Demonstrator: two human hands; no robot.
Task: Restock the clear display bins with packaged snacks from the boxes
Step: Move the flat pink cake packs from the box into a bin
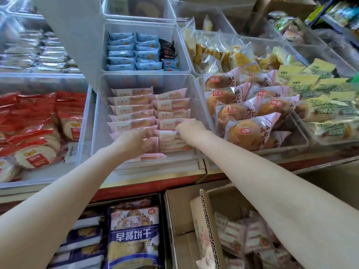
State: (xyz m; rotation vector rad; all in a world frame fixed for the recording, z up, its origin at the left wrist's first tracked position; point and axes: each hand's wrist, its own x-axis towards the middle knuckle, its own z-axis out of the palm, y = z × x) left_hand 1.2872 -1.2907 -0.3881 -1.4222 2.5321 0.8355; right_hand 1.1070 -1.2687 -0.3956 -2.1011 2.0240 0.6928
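Head view: left hand (pixel 134 140) and right hand (pixel 189 126) pinch pink plastic-wrapped cake packets (pixel 171 141) at the near end of the clear plastic bin (pixel 198 94). Risk: nudging the neat rows askew; slippery wrappers slide.

Red-edged shop counter (pixel 194 178), daylit

The person's 2 arms are bare from the lower edge of the view right up to the wrists, with no sleeve or cuff showing on either one. The left hand (pixel 134 141) at about 10 o'clock and the right hand (pixel 191 126) at about 1 o'clock are both ungloved. Both wrists show plain, and the forearms look smooth and slender along their whole visible length.
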